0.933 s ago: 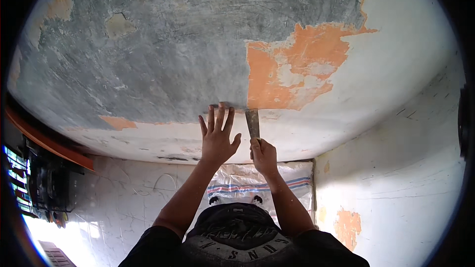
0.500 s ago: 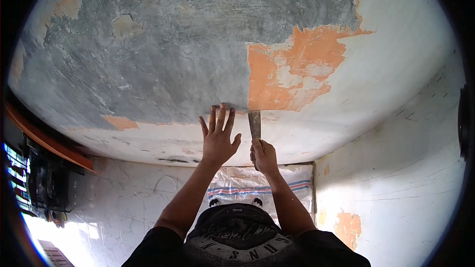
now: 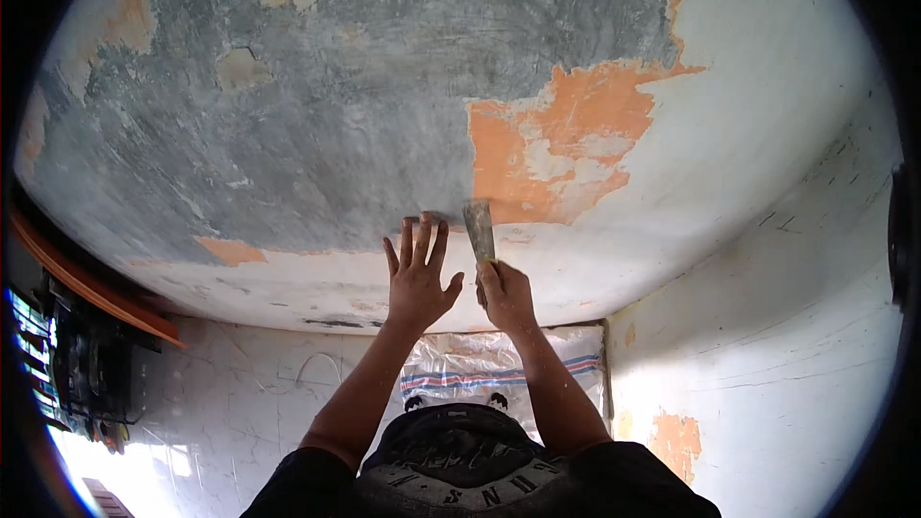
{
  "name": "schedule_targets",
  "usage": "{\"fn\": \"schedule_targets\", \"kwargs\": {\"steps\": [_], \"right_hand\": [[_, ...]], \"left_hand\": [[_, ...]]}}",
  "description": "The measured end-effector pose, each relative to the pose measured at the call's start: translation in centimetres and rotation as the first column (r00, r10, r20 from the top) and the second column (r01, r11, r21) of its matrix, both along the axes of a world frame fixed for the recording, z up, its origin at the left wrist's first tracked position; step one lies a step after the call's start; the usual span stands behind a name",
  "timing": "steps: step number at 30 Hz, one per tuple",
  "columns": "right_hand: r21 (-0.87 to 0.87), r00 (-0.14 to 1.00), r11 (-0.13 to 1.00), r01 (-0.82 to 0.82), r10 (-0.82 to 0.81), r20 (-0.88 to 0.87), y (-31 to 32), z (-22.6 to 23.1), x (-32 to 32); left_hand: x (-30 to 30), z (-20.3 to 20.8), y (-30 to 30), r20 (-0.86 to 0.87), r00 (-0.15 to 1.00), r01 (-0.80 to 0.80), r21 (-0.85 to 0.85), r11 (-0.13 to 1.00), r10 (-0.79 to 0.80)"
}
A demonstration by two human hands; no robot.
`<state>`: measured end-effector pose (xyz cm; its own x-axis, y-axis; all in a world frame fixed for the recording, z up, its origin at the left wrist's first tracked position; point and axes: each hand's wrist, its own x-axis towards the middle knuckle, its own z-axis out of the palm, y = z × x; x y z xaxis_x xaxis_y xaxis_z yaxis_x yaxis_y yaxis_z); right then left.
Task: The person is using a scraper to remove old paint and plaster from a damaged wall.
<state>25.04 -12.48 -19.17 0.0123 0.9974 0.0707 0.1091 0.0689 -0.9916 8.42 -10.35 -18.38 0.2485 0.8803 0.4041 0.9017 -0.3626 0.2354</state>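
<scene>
nearest to me is the dark cap (image 3: 451, 460) and the two forearms rising from the lower edge. my left hand (image 3: 419, 273) is flat and released, fingers (image 3: 422, 240) spread, the tips touching the ceiling (image 3: 317, 134) or just short of it; i cannot tell which. my right hand (image 3: 506, 295) is clenched around the handle of a scraper (image 3: 479, 228), whose blade points up and away, its edge meeting the ceiling just below the orange patch (image 3: 556, 144). the two hands are just beside each other, the scraper between them and a little to the right.

farther out, the ceiling shows a wide grey area already bare, orange patches at its right and upper edges, a small orange scrap (image 3: 230, 251) to the left, and white paint (image 3: 767, 105) beyond. past the hands hangs a plastic sheet (image 3: 499, 369) with striped bands against the wall (image 3: 767, 364), which has an orange spot (image 3: 676, 441) low on the right. a dark shelf (image 3: 77, 364) sits at far left by a bright window.

what i judge could go wrong: flakes and dust loosened overhead would drop toward the face. a blade held too steep could dig into the grey surface and gouge it. if the scraper skips on a hard ridge, it could slide toward the spread left fingers so near it. arms held high may tire, loosening the grip.
</scene>
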Motion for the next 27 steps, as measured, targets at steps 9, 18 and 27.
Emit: {"fn": "schedule_targets", "kwargs": {"steps": [9,18,27], "right_hand": [[-0.151,0.982,0.987,0.060,-0.085,-0.167,-1.6,-4.6,0.4],[-0.211,0.970,0.976,0.063,-0.110,-0.218,-1.5,-4.5,-1.1],[0.057,0.992,0.998,-0.003,0.010,-0.123,1.7,2.7,0.1]], "left_hand": [[0.1,-0.1,0.1,-0.056,0.998,0.030,0.048,0.998,-0.028],[-0.1,0.0,0.1,-0.046,0.998,0.038,-0.003,0.999,-0.039],[0.0,0.4,0.0,-0.013,0.999,0.033,0.003,0.999,-0.033]]}}
